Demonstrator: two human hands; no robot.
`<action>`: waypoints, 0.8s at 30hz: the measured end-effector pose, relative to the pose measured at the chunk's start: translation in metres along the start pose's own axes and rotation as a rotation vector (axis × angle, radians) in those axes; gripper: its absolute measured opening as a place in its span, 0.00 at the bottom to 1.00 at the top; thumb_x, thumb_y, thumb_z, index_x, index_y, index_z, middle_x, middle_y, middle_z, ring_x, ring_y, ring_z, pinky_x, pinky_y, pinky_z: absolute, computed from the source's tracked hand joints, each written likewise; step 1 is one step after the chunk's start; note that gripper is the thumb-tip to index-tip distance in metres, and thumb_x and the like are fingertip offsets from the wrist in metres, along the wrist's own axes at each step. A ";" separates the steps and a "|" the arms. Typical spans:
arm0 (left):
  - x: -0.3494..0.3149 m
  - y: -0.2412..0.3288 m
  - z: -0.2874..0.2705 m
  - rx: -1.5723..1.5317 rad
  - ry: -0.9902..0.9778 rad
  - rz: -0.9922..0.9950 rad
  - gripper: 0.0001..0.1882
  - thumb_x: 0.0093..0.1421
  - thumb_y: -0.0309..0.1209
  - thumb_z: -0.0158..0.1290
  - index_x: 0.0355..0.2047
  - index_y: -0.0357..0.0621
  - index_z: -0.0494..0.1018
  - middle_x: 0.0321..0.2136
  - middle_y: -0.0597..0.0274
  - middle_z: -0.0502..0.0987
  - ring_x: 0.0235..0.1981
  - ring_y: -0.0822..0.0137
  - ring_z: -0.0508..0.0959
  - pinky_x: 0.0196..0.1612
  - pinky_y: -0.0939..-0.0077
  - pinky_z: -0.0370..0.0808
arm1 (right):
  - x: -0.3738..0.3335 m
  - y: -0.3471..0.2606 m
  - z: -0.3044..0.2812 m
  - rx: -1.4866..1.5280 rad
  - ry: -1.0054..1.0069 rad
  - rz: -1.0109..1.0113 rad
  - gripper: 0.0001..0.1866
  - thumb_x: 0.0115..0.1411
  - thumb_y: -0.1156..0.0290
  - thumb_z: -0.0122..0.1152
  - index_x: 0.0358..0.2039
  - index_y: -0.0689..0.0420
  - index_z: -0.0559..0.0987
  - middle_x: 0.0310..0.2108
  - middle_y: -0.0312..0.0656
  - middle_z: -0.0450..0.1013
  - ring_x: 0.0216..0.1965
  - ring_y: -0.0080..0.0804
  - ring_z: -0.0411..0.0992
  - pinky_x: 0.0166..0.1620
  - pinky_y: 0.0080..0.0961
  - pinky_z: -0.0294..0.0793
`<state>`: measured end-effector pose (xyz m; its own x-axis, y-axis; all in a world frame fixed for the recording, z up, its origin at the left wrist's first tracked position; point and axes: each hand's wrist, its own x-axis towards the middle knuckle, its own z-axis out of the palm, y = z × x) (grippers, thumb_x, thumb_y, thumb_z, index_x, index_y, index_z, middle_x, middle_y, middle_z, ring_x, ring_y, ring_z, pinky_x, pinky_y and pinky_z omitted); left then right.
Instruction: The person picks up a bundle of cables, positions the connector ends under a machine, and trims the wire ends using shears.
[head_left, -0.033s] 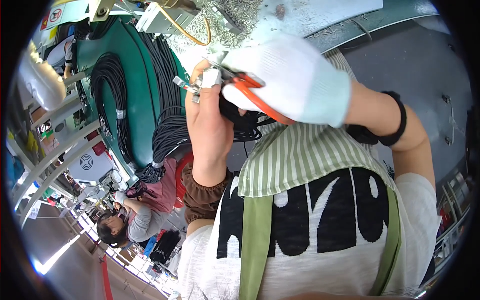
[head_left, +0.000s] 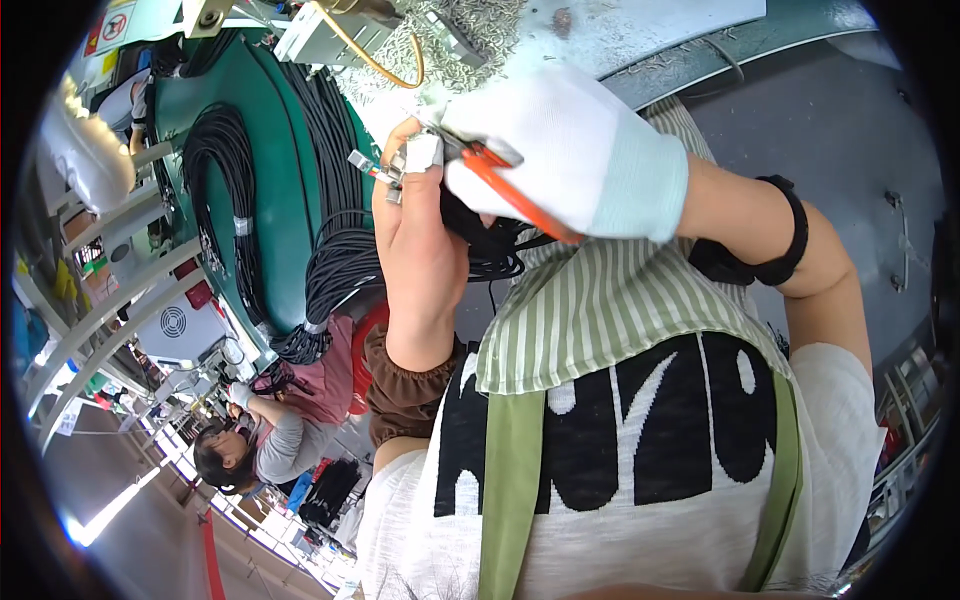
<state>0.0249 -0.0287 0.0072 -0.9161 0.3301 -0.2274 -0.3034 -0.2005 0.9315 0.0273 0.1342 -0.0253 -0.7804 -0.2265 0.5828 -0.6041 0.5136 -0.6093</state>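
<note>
My left hand is bare, with white tape round the thumb, and its fingers are closed on a bunch of black cables. Small metal connectors on the cable ends poke out beside the thumb, one with coloured wires. In a white knitted glove, my right hand grips orange-handled cutting pliers. The jaws of the pliers point left, close to the left thumb and fingertips. What lies between the jaws is too small to make out.
Coils of black cable lie on a green tabletop at left. Small metallic scraps cover the bench beyond my hands, by a grey machine with a yellow hose. A co-worker sits at lower left.
My right hand and the handles of the pliers have shifted slightly left and up. My left hand stays nearly in place, still holding the cables.
</note>
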 end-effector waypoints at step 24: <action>-0.001 0.010 -0.004 0.791 -0.512 0.707 0.13 0.48 0.10 0.50 0.34 0.32 0.73 0.26 0.56 0.76 0.23 0.74 0.74 0.21 0.84 0.69 | -0.015 0.001 -0.064 1.373 -0.654 1.040 0.08 0.56 0.69 0.59 0.33 0.59 0.76 0.17 0.39 0.72 0.17 0.27 0.70 0.21 0.21 0.69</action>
<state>0.0213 -0.0348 0.0157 -0.5487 0.7429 0.3833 0.6421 0.0810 0.7623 0.0488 0.1915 -0.0002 -0.6076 -0.7161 -0.3435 0.6766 -0.2402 -0.6961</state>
